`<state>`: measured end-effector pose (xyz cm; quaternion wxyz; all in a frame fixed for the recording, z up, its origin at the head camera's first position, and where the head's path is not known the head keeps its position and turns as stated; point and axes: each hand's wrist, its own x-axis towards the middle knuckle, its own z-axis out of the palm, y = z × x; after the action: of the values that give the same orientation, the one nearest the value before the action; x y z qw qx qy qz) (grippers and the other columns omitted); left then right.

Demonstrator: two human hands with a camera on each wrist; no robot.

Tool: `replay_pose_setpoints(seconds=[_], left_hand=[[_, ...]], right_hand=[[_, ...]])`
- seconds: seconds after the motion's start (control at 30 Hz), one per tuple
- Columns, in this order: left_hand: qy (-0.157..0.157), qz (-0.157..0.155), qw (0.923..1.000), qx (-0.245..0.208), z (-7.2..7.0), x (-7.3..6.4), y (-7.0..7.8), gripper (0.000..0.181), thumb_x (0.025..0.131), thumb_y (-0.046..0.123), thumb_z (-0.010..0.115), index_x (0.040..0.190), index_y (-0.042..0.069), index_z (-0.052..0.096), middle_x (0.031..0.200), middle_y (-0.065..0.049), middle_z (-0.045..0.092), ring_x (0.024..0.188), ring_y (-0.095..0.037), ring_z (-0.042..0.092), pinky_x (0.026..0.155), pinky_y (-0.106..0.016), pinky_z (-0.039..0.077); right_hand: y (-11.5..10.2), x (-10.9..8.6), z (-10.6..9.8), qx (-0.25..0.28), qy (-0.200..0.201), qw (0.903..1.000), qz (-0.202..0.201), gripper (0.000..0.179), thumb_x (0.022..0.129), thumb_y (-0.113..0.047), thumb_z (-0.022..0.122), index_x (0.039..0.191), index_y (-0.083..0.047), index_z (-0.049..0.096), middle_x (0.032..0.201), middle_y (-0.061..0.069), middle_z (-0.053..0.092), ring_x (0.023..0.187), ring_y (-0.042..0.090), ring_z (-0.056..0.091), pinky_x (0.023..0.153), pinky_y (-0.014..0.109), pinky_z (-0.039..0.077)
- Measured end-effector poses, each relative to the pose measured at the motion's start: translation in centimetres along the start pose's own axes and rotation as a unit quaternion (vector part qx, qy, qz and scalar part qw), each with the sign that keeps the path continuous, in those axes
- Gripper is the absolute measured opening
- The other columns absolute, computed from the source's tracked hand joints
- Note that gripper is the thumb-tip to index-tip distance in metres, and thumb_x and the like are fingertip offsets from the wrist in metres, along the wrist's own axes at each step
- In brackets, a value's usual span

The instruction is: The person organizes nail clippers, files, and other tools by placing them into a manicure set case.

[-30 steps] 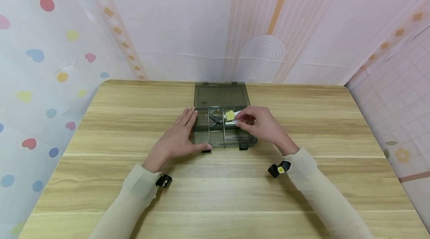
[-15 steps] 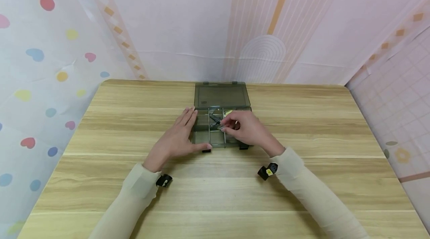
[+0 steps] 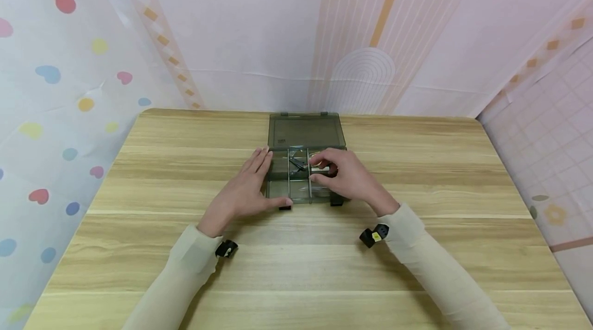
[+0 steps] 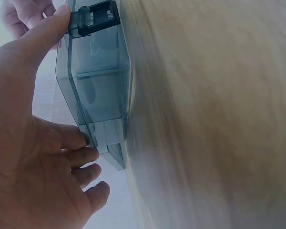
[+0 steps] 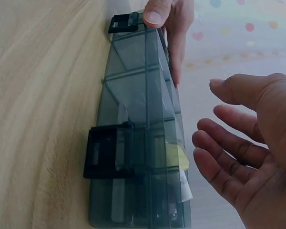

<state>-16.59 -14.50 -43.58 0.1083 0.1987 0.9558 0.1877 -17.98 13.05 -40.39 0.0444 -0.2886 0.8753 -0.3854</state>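
Observation:
A see-through grey-green compartment box lies on the table with its lid folded back. My left hand steadies it, fingers along the left side and thumb on the front edge by a latch. Over the back right compartment hovers my right hand, fingers loosely bent and apart, nothing between them in the right wrist view. Beneath it are a yellow piece and a white paper-like strip. The middle back compartment holds a thin dark item among clear, shiny material.
The wooden table runs up to a patterned wall covering just behind the lid. A second black latch juts from the box's front. Thin dividers stand between the compartments.
My right hand went from the right compartment left to the middle one, fingertips together there, then drew back slightly right with fingertips parted. The left hand has stayed in place.

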Motion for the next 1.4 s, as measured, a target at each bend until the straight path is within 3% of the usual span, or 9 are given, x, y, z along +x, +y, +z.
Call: replay_pose_setpoints(seconds=[0.27,0.6,1.07,1.4], left_hand=[[-0.001,0.001,1.0000,0.002,0.0,0.0,-0.1,0.130,0.078,0.086,0.061,0.165,0.006,0.007,0.175,-0.009,-0.001,0.162,-0.026,-0.004,0.131,-0.050,0.018],[-0.002,0.005,1.0000,0.000,0.1,0.1,-0.2,0.131,0.078,0.086,0.061,0.165,0.005,0.006,0.175,-0.010,-0.001,0.162,-0.027,-0.004,0.131,-0.050,0.016],[-0.012,0.004,0.9999,0.001,0.0,0.3,-0.2,0.131,0.078,0.089,0.057,0.165,0.007,0.003,0.175,-0.008,-0.005,0.162,-0.026,-0.006,0.131,-0.048,0.015],[-0.015,0.002,0.9999,0.000,0.1,0.3,-0.4,0.132,0.077,0.090,0.056,0.166,0.009,0.001,0.175,-0.006,-0.006,0.162,-0.024,-0.008,0.131,-0.049,0.016]], right_hand=[[0.7,-0.6,-1.1,-0.018,0.018,0.9997,-0.003,0.049,0.091,-0.023,0.079,0.135,-0.008,0.065,0.133,0.013,0.066,0.114,0.035,0.066,0.092,0.050,0.058],[2.2,-2.1,-3.4,-0.063,0.024,0.9965,0.049,0.068,0.090,-0.029,0.080,0.150,-0.014,0.052,0.158,0.011,0.048,0.143,0.035,0.046,0.110,0.055,0.048],[5.2,-5.7,-7.6,-0.072,0.055,0.9921,0.086,0.079,0.088,-0.026,0.083,0.155,-0.012,0.044,0.163,0.018,0.039,0.148,0.041,0.039,0.113,0.061,0.043],[6.6,-8.9,-9.2,-0.089,0.057,0.9884,0.109,0.081,0.089,-0.023,0.081,0.157,-0.008,0.039,0.163,0.022,0.036,0.145,0.046,0.039,0.111,0.062,0.042]])
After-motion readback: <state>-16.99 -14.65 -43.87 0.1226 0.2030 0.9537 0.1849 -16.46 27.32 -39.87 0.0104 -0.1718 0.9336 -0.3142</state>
